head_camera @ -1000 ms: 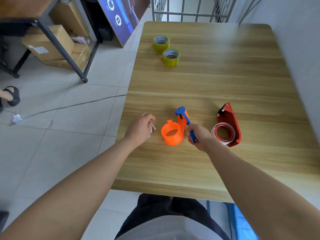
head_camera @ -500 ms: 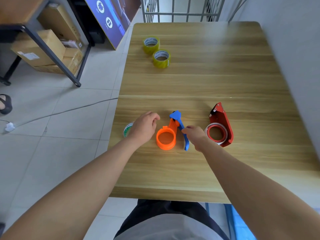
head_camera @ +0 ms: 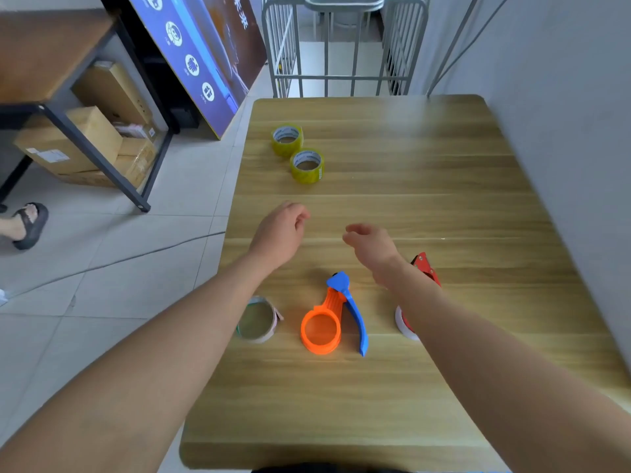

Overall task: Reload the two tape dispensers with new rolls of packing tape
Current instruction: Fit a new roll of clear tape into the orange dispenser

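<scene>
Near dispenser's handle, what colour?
Blue handle on an orange dispenser, clearest in the head view.

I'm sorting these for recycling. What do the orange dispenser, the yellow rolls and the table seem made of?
Orange dispenser: probably moulded plastic, matt; uniform bright colour, ribbed neck. Yellow rolls: glossy translucent plastic tape, cores likely cardboard by their brown insides. Table: wood-grain top with soft sheen; solid wood or laminate, cannot tell.
</scene>
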A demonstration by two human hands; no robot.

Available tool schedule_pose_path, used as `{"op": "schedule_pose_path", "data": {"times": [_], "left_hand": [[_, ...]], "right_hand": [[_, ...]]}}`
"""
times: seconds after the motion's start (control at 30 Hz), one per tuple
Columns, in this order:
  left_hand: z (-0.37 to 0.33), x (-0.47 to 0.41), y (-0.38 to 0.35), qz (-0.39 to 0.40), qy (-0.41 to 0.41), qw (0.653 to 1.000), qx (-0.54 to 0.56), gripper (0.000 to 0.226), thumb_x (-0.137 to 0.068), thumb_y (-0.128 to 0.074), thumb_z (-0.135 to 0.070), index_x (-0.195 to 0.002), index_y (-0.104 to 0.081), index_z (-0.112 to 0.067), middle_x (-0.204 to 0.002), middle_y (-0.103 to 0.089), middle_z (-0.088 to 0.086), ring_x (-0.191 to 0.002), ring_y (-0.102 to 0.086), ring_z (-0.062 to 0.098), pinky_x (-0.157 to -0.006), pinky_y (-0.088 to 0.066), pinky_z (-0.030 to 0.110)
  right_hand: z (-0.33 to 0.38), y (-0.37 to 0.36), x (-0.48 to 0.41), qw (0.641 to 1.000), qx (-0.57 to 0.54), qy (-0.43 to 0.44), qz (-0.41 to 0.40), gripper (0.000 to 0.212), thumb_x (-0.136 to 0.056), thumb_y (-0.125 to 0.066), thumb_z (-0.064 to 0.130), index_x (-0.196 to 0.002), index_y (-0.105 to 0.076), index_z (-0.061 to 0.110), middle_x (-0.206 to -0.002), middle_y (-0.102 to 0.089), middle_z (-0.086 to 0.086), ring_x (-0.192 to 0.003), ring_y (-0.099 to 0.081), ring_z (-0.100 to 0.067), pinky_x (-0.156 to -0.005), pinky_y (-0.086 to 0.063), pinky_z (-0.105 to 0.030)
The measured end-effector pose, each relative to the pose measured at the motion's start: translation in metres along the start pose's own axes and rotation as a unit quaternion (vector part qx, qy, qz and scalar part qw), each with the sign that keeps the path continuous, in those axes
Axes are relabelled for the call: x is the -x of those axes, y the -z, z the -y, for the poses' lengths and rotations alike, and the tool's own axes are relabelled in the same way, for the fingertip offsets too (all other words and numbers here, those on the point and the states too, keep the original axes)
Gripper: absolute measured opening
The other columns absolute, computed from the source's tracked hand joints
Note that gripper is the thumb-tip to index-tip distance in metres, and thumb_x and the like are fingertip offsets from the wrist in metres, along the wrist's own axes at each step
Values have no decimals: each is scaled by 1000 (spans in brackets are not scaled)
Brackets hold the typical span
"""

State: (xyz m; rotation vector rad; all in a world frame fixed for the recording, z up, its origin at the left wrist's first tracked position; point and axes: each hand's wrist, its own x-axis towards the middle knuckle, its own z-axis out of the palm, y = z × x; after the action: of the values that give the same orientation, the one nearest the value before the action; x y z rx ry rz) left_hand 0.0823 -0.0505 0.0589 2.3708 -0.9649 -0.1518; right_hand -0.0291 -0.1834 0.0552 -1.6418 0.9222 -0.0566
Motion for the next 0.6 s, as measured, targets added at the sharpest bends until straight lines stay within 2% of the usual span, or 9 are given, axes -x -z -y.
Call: {"op": "schedule_pose_path", "data": {"times": [0.1, 0.2, 0.3, 0.37, 0.47, 0.6], "left_hand": [[7, -36, 5, 20, 10, 1000, -10, 25, -90, -45, -5, -108, -63, -8, -114, -62, 10, -100, -60, 27, -85, -47, 33], [17, -71, 1, 55, 21, 998, -26, 26, -91, -46, -7, -112, -61, -9, -118, -61, 9, -104, -58, 27, -87, -46, 33], [30, -106, -11, 97, 35, 993, -57, 28, -92, -45, -11, -117, -58, -10, -123, -58, 11, -110, -55, 29, -90, -43, 34], [41, -128, -21, 125, 40, 988, -87, 30, -92, -44, -12, -119, -56, -11, -129, -54, 11, -115, -52, 31, -93, -40, 34], [59, -158, -40, 167, 42, 979, -105, 36, -93, -44, -10, -128, -50, -8, -142, -41, 12, -128, -43, 30, -104, -36, 37], [76, -187, -67, 204, 31, 969, -139, 57, -93, -41, -1, -146, -22, -6, -157, -12, 13, -145, -13, 27, -118, -16, 37]], "right_hand": [[21, -5, -19, 1000, -17, 12, 4, 34, -89, -56, 17, -122, -61, 11, -101, -59, -1, -88, -54, -14, -73, -43, -22], [34, -7, -37, 999, -32, 23, 6, 33, -89, -56, 19, -121, -61, 12, -99, -60, 0, -84, -55, -12, -74, -45, -23], [39, -6, -55, 999, -37, 24, -2, 32, -90, -56, 21, -120, -61, 13, -100, -61, 1, -91, -57, -13, -87, -47, -29], [37, -4, -65, 999, -46, 23, -10, 31, -90, -55, 21, -119, -62, 13, -94, -62, 3, -89, -57, -13, -88, -47, -29], [28, 1, -76, 998, -50, 14, -22, 30, -90, -55, 22, -118, -62, 15, -97, -62, 3, -91, -58, -13, -89, -47, -30], [9, 7, -84, 999, -41, -2, -30, 30, -91, -55, 24, -119, -62, 16, -102, -62, 3, -92, -58, -11, -90, -47, -29]]}}
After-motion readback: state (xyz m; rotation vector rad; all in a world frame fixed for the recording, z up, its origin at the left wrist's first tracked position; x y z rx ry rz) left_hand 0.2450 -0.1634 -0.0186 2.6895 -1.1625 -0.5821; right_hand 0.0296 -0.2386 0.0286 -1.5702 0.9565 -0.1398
